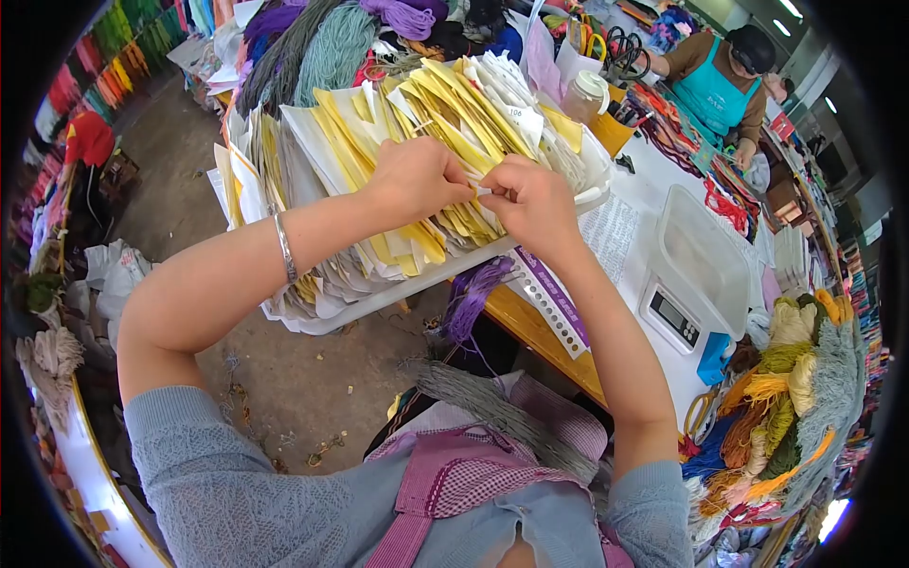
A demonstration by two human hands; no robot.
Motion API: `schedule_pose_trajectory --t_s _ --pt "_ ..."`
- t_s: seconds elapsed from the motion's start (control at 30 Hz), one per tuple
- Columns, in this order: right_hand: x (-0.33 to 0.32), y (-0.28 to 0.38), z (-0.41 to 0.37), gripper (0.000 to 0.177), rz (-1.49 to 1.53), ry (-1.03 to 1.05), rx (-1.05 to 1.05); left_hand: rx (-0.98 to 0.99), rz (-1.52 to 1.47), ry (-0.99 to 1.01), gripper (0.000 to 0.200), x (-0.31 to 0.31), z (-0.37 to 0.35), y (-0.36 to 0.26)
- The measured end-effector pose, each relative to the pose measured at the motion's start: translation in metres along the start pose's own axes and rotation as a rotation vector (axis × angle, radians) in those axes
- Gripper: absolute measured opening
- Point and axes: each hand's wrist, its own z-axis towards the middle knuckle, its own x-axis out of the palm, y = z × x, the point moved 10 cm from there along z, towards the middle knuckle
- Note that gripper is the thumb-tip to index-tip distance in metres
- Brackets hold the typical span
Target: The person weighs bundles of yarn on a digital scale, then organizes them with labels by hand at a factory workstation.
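A white plastic tub [402, 292] is packed with upright yellow and white paper envelopes [450, 95], some with worn edges. My left hand [423, 178] is over the middle of the envelopes, thumb and fingers pinched together. Facing it, my right hand [535, 201] is also closed in a pinch near the tub's front right side. The fingertips of both hands nearly meet at the envelope tops. Whatever they grip is too small and too covered to name. Across my lap lies a grey hank of yarn [502, 407].
Right of the tub are a digital scale [672, 317] under a clear tray [705, 241], a purple card with holes [554, 301] and a mixed yarn bundle [781, 417]. Purple yarn [471, 298] hangs off the table edge. A co-worker in a teal apron [715, 90] sits across.
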Motion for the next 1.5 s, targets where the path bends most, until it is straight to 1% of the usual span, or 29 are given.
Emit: schedule_pose_trajectory --t_s 0.07,0.13,0.27,0.43,0.5,0.57,0.67,0.73,0.8,0.87,0.93,1.03,1.17,1.23,1.27,1.33,1.5 --pt "0.002 0.0 -0.002 0.006 -0.013 -0.034 -0.021 -0.001 0.02 -0.01 0.019 0.002 0.001 -0.002" --pt "-0.001 0.003 -0.004 0.011 -0.009 -0.118 -0.09 0.0 0.041 -0.023 0.02 0.003 0.002 -0.003" --pt "0.0 -0.002 -0.007 0.009 0.047 -0.128 -0.051 0.003 -0.026 -0.017 0.019 0.006 0.002 0.001" --pt "0.006 -0.003 -0.006 0.01 0.004 -0.141 -0.051 -0.006 -0.107 -0.005 0.016 0.012 0.003 0.013" --pt "0.007 -0.002 -0.005 0.008 -0.019 -0.137 -0.035 -0.031 -0.193 0.027 0.016 0.017 0.004 0.018" --pt "0.01 -0.001 -0.005 0.006 -0.043 -0.131 -0.018 -0.046 -0.179 0.046 0.017 0.018 0.004 0.02" --pt "0.011 0.002 -0.007 0.01 -0.103 -0.168 -0.053 -0.046 -0.16 0.048 0.017 0.019 0.003 0.023" --pt "0.013 -0.002 -0.006 0.011 -0.071 -0.152 -0.024 -0.032 -0.154 0.032 0.017 0.02 0.003 0.026" --pt "0.012 -0.003 -0.007 0.01 -0.059 -0.155 -0.006 -0.031 -0.243 0.053 0.016 0.023 0.005 0.029" --pt "0.011 -0.006 -0.007 0.01 -0.046 -0.16 0.012 -0.026 -0.238 0.046 0.016 0.024 0.006 0.03" --pt "0.016 -0.013 -0.007 0.009 0.085 -0.096 0.013 -0.021 -0.236 0.037 0.015 0.02 0.003 0.024" --pt "0.016 -0.019 -0.005 0.009 0.147 -0.05 0.003 -0.068 -0.272 0.06 0.012 0.021 0.0 0.024" --pt "0.018 -0.019 0.0 0.01 0.154 0.033 0.007 -0.077 -0.276 0.051 0.013 0.022 0.0 0.023" --pt "0.02 -0.016 0.002 0.011 0.072 0.073 0.037 -0.083 -0.264 0.043 0.014 0.022 0.0 0.026" --pt "0.022 -0.015 0.003 0.011 0.073 0.076 0.039 -0.086 -0.235 0.029 0.016 0.022 0.001 0.029" --pt "0.02 -0.007 0.003 0.012 -0.059 0.022 -0.037 -0.092 -0.208 0.019 0.018 0.025 0.003 0.034" --pt "0.022 -0.012 0.001 0.013 -0.001 0.005 0.019 -0.035 -0.226 -0.015 0.019 0.026 0.005 0.038"
